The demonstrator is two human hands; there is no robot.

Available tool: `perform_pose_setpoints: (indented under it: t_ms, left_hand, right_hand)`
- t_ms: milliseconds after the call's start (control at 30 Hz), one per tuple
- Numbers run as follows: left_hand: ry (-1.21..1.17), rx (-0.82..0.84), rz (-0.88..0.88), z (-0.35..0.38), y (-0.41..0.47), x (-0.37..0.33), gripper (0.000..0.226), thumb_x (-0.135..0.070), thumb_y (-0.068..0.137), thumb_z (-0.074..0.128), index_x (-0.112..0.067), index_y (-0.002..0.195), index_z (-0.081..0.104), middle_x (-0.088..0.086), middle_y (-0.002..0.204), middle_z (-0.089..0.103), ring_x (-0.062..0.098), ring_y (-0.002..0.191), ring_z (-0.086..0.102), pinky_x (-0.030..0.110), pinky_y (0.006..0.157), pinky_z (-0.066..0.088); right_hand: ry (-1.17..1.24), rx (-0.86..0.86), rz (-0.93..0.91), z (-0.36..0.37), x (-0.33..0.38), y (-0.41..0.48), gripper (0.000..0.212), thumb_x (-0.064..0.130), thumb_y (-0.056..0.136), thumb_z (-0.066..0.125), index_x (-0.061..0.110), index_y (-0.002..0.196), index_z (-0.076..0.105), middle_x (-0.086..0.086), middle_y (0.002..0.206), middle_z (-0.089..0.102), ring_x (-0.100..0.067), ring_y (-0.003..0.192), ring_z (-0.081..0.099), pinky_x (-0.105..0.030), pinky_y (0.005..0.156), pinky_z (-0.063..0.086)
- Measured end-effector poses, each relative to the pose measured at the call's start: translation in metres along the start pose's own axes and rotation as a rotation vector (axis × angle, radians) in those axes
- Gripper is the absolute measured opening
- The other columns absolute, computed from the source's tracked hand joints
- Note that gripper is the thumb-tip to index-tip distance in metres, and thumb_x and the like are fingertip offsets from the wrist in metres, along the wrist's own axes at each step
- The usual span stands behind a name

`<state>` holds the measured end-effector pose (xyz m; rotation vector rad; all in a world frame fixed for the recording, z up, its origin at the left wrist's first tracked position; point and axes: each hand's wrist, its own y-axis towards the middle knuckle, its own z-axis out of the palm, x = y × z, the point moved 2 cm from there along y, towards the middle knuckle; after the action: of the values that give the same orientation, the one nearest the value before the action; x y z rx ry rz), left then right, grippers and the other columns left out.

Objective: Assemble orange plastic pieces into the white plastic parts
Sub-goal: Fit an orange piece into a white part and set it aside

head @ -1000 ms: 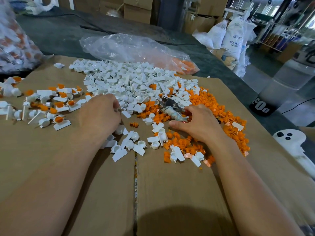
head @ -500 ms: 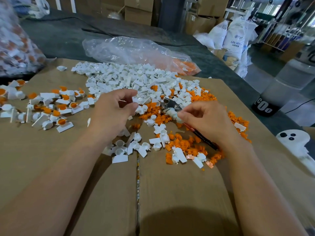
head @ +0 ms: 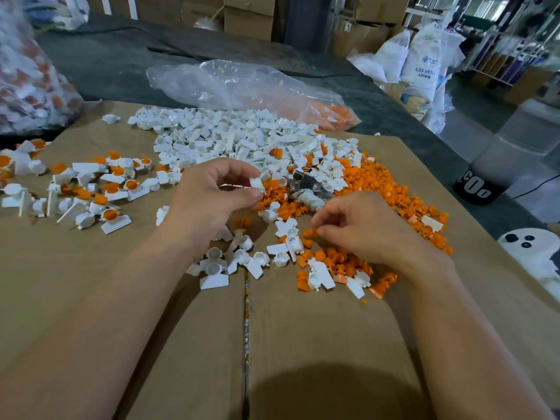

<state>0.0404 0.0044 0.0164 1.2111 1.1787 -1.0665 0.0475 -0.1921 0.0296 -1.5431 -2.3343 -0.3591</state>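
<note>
My left hand (head: 212,198) is raised above the cardboard and pinches a small white plastic part (head: 257,184) between thumb and fingers. My right hand (head: 363,228) sits lower to the right and pinches an orange plastic piece (head: 310,232) at its fingertips, over loose orange pieces (head: 378,183). A big heap of white parts (head: 236,137) lies behind both hands. Assembled white parts with orange inserts (head: 100,189) lie spread at the left.
The work surface is a cardboard box top (head: 181,344) with a centre seam. A metal tool (head: 306,183) lies among the pieces between the heaps. A clear plastic bag (head: 242,86) lies behind, another bag of parts (head: 27,83) at far left. White sacks (head: 424,65) stand far right.
My left hand lifted off the pile with a white part in its fingers. My right hand left the tool and now pinches an orange piece nearer to me.
</note>
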Motion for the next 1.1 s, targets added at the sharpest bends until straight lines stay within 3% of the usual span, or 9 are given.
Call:
perform_pose_setpoints:
  t_ms: [167,300,433,633,733,833,900,1100]
  left_hand:
    - [-0.087,0.031,-0.031,0.003,-0.003,-0.002,0.019,0.009,0.075,0.065,-0.010,0.076,0.064,0.001,0.064,0.067,0.014,0.062,0.065,0.024,0.064,0.058]
    - [-0.017,0.055,-0.015,0.007,-0.007,-0.003,0.029,0.010,0.068,0.072,-0.016,0.079,0.063,-0.003,0.074,0.066,0.008,0.061,0.064,0.019,0.057,0.055]
    - [0.010,0.120,-0.014,0.012,-0.009,-0.002,0.038,0.010,0.066,0.074,-0.021,0.087,0.068,-0.003,0.078,0.066,0.001,0.058,0.060,0.015,0.057,0.053]
    - [-0.011,0.151,0.020,0.015,-0.010,0.000,0.037,0.011,0.063,0.075,-0.020,0.082,0.069,-0.013,0.064,0.066,-0.001,0.060,0.058,0.013,0.060,0.052]
    - [-0.007,0.168,0.034,0.015,-0.011,0.000,0.035,0.009,0.064,0.075,-0.021,0.081,0.069,-0.011,0.067,0.067,0.003,0.063,0.060,0.017,0.064,0.055]
    - [-0.003,0.174,0.043,0.015,-0.011,0.001,0.035,0.009,0.064,0.075,-0.020,0.081,0.069,-0.009,0.067,0.067,0.003,0.062,0.061,0.017,0.061,0.054]
    - [0.000,0.168,0.031,0.015,-0.010,0.002,0.036,0.008,0.063,0.076,-0.022,0.083,0.069,-0.009,0.067,0.067,0.004,0.064,0.061,0.017,0.062,0.055]
    - [0.036,0.188,0.057,0.018,-0.013,0.002,0.031,0.005,0.062,0.077,-0.020,0.079,0.070,-0.008,0.065,0.068,0.005,0.062,0.063,0.015,0.059,0.053]
  right_hand:
    - [0.257,-0.140,-0.025,-0.005,0.000,0.000,0.023,0.009,0.085,0.063,0.030,0.076,0.060,0.018,0.074,0.058,0.006,0.066,0.056,-0.007,0.060,0.042]
    - [0.524,-0.138,-0.024,-0.003,0.003,-0.002,0.025,0.000,0.087,0.056,0.023,0.079,0.056,0.003,0.078,0.063,-0.005,0.069,0.066,-0.017,0.055,0.051]
    - [0.607,-0.159,-0.095,0.002,0.010,-0.001,0.026,-0.005,0.088,0.052,0.020,0.081,0.055,-0.004,0.078,0.062,-0.017,0.074,0.066,-0.024,0.065,0.056]
    - [0.621,-0.284,-0.193,0.007,0.020,0.001,0.033,-0.003,0.087,0.054,0.029,0.082,0.056,0.007,0.080,0.059,-0.011,0.074,0.062,-0.026,0.069,0.053]
    - [0.564,-0.322,-0.220,0.008,0.023,0.001,0.034,-0.001,0.086,0.058,0.033,0.082,0.057,0.013,0.082,0.059,-0.012,0.078,0.061,-0.036,0.074,0.053]
    - [0.513,-0.321,-0.242,0.011,0.025,0.001,0.032,0.001,0.083,0.062,0.032,0.080,0.057,0.014,0.081,0.058,-0.003,0.075,0.057,-0.026,0.072,0.052]
    - [0.501,-0.317,-0.252,0.011,0.025,0.001,0.028,0.001,0.082,0.063,0.029,0.080,0.059,0.012,0.080,0.058,-0.003,0.075,0.057,-0.022,0.071,0.050]
    - [0.331,-0.357,-0.329,0.010,0.025,-0.001,0.009,0.001,0.080,0.063,0.007,0.085,0.067,0.010,0.079,0.058,-0.011,0.079,0.056,-0.026,0.072,0.046]
